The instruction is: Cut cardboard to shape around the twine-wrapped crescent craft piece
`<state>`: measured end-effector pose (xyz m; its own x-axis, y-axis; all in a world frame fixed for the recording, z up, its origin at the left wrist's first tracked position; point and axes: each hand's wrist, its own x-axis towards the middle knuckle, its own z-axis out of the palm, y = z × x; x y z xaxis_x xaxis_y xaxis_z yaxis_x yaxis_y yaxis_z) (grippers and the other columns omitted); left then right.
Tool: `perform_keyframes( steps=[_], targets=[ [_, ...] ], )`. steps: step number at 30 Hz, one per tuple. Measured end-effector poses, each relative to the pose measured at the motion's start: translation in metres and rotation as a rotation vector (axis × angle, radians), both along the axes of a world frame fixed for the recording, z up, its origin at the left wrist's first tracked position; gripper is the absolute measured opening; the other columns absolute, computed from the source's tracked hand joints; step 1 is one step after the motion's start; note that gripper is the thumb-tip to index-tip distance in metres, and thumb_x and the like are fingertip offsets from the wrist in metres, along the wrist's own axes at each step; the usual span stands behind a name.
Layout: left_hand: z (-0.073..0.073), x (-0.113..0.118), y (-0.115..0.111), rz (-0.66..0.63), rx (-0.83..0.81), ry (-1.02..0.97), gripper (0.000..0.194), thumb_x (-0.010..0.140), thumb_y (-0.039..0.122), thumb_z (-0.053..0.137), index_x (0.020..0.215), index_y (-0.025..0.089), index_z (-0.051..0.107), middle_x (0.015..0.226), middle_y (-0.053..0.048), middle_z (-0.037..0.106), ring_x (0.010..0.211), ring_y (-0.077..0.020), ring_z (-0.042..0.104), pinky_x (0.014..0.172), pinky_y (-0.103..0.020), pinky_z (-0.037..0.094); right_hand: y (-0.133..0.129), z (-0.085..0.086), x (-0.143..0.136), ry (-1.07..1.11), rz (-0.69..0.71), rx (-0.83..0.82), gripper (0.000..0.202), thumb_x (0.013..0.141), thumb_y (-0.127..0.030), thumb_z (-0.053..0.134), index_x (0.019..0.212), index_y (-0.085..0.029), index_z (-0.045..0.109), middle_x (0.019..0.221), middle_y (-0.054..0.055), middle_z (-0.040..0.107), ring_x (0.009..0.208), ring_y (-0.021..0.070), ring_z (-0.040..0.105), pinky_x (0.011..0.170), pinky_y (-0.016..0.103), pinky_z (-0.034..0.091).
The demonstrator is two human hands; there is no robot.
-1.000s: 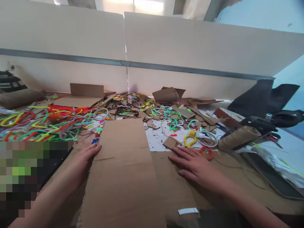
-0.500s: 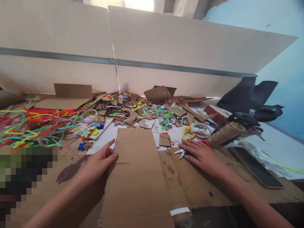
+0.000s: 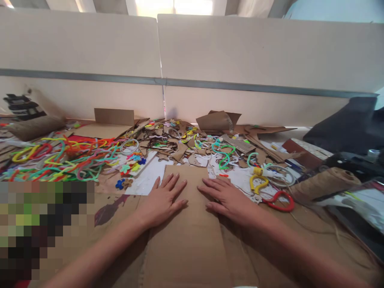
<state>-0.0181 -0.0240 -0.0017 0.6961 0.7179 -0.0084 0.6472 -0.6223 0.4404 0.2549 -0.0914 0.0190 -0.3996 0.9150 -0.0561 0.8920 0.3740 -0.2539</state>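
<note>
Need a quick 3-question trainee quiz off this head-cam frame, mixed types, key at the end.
1. True or false: the fingers of the left hand are spread over the cardboard strip.
2. Which of these lies nearest the right hand?
A) the brown roll on the right
B) the scissors with yellow and red handles
C) the blue flower shapes
3. Fill in the blank: the heap of coloured fuzzy stems lies on the person's ____ side.

Key:
1. True
2. B
3. left
</note>
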Motion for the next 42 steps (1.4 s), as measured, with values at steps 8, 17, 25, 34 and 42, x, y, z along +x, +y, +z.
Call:
perform_keyframes(
  steps=[8, 17, 25, 34, 42],
  targets=[
    [0.003, 0.006, 0.007, -0.03, 0.027, 0.196, 0.068, 0.104, 0.06, 0.038, 0.164, 0.029, 0.029, 0.173, -0.01, 0.014, 0.161, -0.0311, 0.01, 0.127, -0.061, 0.009, 0.079, -0.016, -0.01, -0.025, -0.015, 0.071, 0.057, 0.106, -0.046, 0.044, 0.157, -0.022, 0.048, 0.167, 0.008, 0.041, 0.153, 0.0276, 0.038, 0.124, 0.05, 0.028],
    [0.009, 0.018, 0.011, -0.016, 0.086, 0.268, 0.068, 0.104, 0.061, 0.039, 0.164, 0.029, 0.03, 0.172, -0.011, 0.018, 0.16, -0.031, 0.016, 0.126, -0.066, 0.013, 0.126, -0.019, 0.005, -0.152, -0.311, 0.198, 0.038, 0.106, -0.034, 0.047, 0.135, -0.017, 0.066, 0.141, 0.018, 0.067, 0.132, 0.0331, 0.06, 0.111, 0.054, 0.041],
    [-0.004, 0.036, 0.018, 0.031, 0.136, 0.172, 0.068, 0.102, 0.062, 0.04, 0.162, 0.03, 0.036, 0.171, -0.014, 0.023, 0.157, -0.0377, 0.026, 0.118, -0.076, 0.021, 0.159, -0.003, -0.017, -0.232, -0.229, 0.225, 0.027, 0.103, -0.034, 0.064, 0.126, -0.02, 0.067, 0.129, 0.009, 0.069, 0.114, 0.0248, 0.068, 0.099, 0.048, 0.056],
    [0.007, 0.005, 0.068, -0.08, 0.064, -0.042, 0.041, 0.099, 0.037, 0.054, 0.137, 0.024, 0.065, 0.151, -0.007, 0.06, 0.143, -0.0286, 0.051, 0.119, -0.046, 0.038, 0.192, -0.014, -0.028, -0.397, -0.299, 0.235, 0.027, 0.101, -0.034, 0.067, 0.122, -0.017, 0.068, 0.123, 0.009, 0.07, 0.105, 0.0237, 0.07, 0.091, 0.045, 0.06],
    [-0.008, -0.003, 0.068, -0.084, 0.116, 0.051, 0.053, 0.104, 0.048, 0.048, 0.153, 0.027, 0.05, 0.167, -0.011, 0.039, 0.154, -0.0314, 0.035, 0.12, -0.06, 0.028, 0.174, 0.003, -0.016, -0.375, -0.249, 0.274, 0.025, 0.102, -0.033, 0.066, 0.12, -0.017, 0.068, 0.118, 0.008, 0.072, 0.104, 0.0236, 0.07, 0.092, 0.046, 0.059]
  ],
)
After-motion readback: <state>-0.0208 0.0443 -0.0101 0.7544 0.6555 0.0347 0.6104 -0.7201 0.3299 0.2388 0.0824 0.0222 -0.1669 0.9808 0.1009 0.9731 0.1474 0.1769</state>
